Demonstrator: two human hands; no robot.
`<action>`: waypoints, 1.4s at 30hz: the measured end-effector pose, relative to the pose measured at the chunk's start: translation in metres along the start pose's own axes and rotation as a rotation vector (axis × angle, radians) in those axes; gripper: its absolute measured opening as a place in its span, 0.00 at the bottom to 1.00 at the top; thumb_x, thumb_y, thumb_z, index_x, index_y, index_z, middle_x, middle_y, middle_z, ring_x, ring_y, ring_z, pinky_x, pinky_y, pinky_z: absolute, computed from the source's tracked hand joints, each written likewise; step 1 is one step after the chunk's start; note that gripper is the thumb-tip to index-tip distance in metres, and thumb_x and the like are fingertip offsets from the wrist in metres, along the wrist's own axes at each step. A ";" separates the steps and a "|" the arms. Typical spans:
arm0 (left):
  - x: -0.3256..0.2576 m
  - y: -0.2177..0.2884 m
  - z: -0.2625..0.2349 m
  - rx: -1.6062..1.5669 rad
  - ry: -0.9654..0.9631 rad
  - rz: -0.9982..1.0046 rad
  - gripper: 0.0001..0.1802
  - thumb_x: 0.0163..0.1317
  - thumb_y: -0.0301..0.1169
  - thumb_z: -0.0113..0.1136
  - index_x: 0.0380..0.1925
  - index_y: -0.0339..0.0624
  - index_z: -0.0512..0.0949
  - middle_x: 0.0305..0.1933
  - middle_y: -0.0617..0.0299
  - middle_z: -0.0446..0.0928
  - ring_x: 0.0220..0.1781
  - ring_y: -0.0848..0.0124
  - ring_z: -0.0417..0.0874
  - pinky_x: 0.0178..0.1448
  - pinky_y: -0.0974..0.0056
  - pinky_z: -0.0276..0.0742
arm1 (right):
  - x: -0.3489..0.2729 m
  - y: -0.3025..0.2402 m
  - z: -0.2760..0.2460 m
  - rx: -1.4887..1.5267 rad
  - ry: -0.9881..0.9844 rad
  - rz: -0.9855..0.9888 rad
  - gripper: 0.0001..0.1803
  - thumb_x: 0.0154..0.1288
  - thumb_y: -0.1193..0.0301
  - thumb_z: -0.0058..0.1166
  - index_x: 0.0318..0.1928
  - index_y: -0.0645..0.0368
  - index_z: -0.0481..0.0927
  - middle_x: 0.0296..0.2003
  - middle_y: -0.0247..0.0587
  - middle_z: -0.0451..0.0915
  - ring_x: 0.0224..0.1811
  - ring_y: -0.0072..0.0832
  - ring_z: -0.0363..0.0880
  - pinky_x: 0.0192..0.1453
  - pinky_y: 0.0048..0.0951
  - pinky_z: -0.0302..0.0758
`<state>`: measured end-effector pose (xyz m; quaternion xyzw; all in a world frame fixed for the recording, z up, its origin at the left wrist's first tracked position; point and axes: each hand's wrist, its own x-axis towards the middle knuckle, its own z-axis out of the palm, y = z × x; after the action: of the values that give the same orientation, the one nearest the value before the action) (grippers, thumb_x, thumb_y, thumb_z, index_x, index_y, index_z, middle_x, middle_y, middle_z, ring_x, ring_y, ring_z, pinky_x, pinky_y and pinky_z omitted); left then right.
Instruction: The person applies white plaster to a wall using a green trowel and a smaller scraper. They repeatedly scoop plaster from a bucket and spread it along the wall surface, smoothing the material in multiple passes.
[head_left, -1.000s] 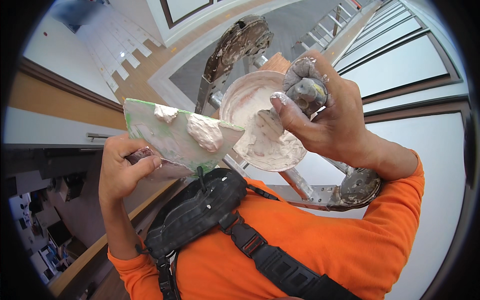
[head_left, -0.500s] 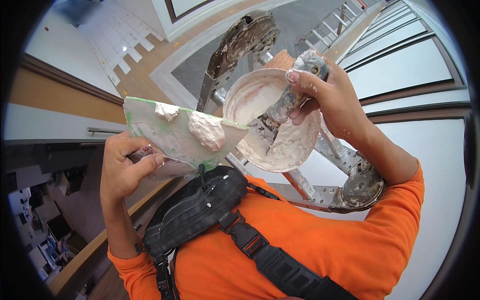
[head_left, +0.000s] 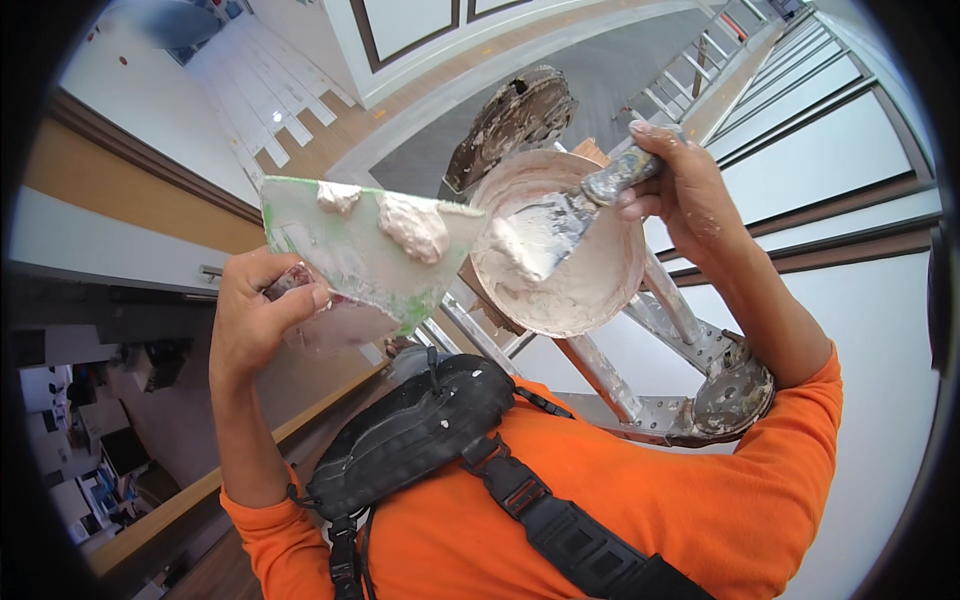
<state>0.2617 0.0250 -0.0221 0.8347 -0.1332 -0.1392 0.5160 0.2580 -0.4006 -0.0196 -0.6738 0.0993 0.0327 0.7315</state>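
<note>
The soft lumps of filler (head_left: 415, 228) on the green-edged board (head_left: 365, 255) could slide off if that board tips further, since it is tilted already. The left hand (head_left: 262, 322) is closed around the board's handle just below it. The right hand (head_left: 690, 195) is wrapped tight on a putty knife (head_left: 570, 215), its blade (loaded, apparently) dipping into the round bowl (head_left: 590, 290) between both hands, atop the ladder (head_left: 690, 395).
</note>
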 end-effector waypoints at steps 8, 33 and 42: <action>0.004 0.020 -0.005 -0.150 -0.252 0.087 0.11 0.48 0.30 0.70 0.28 0.32 0.86 0.24 0.64 0.81 0.29 0.78 0.77 0.36 0.70 0.71 | -0.004 -0.050 -0.039 0.290 -0.321 -0.470 0.21 0.72 0.62 0.57 0.57 0.64 0.74 0.46 0.59 0.83 0.41 0.44 0.88 0.44 0.37 0.90; -0.012 0.047 -0.003 -0.340 -0.173 0.468 0.15 0.43 0.35 0.71 0.26 0.32 0.87 0.27 0.60 0.84 0.28 0.72 0.81 0.36 0.70 0.73 | -0.025 -0.055 -0.015 -0.055 -0.420 -0.376 0.18 0.57 0.79 0.65 0.48 0.63 0.78 0.52 0.60 0.83 0.53 0.45 0.87 0.55 0.42 0.88; -0.053 -0.021 -0.051 -0.290 0.207 0.271 0.19 0.46 0.42 0.65 0.23 0.33 0.81 0.24 0.61 0.81 0.26 0.76 0.76 0.32 0.71 0.67 | -0.001 -0.030 0.003 -0.587 -0.082 0.071 0.17 0.72 0.63 0.62 0.47 0.66 0.78 0.34 0.45 0.85 0.27 0.26 0.86 0.25 0.24 0.83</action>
<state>0.2327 0.0950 -0.0140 0.7362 -0.1690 0.0003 0.6553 0.2625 -0.4005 0.0100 -0.8506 0.0795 0.1128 0.5074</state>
